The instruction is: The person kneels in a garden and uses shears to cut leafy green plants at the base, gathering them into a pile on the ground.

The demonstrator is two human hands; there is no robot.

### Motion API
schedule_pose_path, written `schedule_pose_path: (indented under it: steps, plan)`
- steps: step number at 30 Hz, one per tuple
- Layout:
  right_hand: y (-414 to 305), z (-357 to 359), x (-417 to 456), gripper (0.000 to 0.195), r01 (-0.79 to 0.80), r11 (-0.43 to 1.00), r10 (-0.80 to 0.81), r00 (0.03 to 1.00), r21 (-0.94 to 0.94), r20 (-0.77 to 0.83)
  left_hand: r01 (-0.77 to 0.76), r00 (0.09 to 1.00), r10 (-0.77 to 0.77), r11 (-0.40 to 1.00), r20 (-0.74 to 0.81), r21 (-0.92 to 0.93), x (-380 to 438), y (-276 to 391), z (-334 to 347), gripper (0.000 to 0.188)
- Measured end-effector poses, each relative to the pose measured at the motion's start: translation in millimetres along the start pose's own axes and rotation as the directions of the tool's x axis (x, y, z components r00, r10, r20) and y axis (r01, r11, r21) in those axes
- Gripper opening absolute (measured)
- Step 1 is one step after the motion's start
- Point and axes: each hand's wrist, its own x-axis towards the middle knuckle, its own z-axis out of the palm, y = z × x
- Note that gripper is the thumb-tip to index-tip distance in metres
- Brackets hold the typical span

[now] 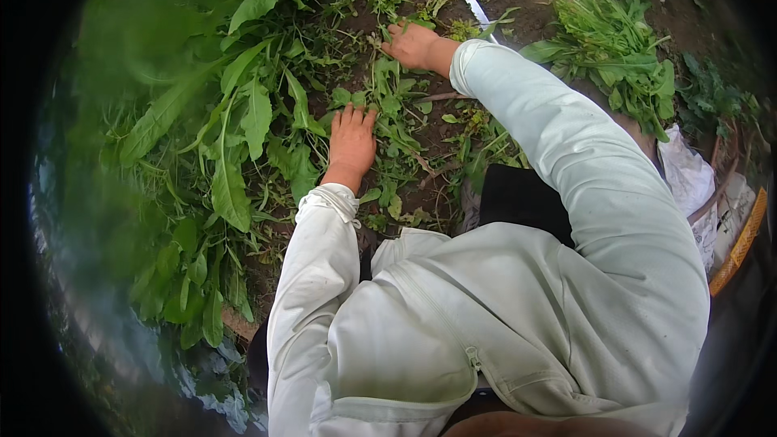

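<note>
My left hand point(352, 142) reaches down among low green weeds point(388, 103), its fingertips among small leaves; whether it grips any is hidden. My right hand point(413, 44) is farther forward and to the right, with its fingers curled down at the small plants; leaves show beside its fingertips, but its hold on them is unclear. Just right of that hand a metal blade point(476, 9) lies on the soil, its other end hidden by my sleeve. Tall plants with long toothed leaves point(256, 118) stand left of my hands.
At the right lies a heap of cut leafy greens point(613, 48). Below it are crumpled white plastic bags point(686, 164) and a curved orange-yellow rim point(740, 246). A thin brown stick point(442, 97) lies on the soil near my right wrist. Bluish leaves point(227, 403) grow at the lower left.
</note>
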Motion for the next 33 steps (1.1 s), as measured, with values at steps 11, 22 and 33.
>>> schedule_pose_path:
  steps: [11, 22, 33]
  plan:
    - [16.1, -13.2, -113.9, 0.053, -0.338, -0.210, 0.399, 0.827, 0.917, 0.397, -0.002, 0.997, 0.001, 1.000, 0.076, 0.013, 6.9, 0.8, 10.6, 0.024]
    - [-72.7, -5.5, -130.3, 0.039, -0.316, 0.364, 0.191, 0.946, 0.876, 0.262, -0.072, 0.997, 0.070, 0.996, -0.041, -0.053, 14.7, 13.1, -16.2, 0.025]
    - [-83.2, 40.5, -118.5, 0.035, -0.339, 0.475, 0.240, 0.938, 0.812, 0.251, -0.108, 0.991, 0.097, 0.988, 0.096, 0.107, 19.0, 19.8, 11.9, 0.019]
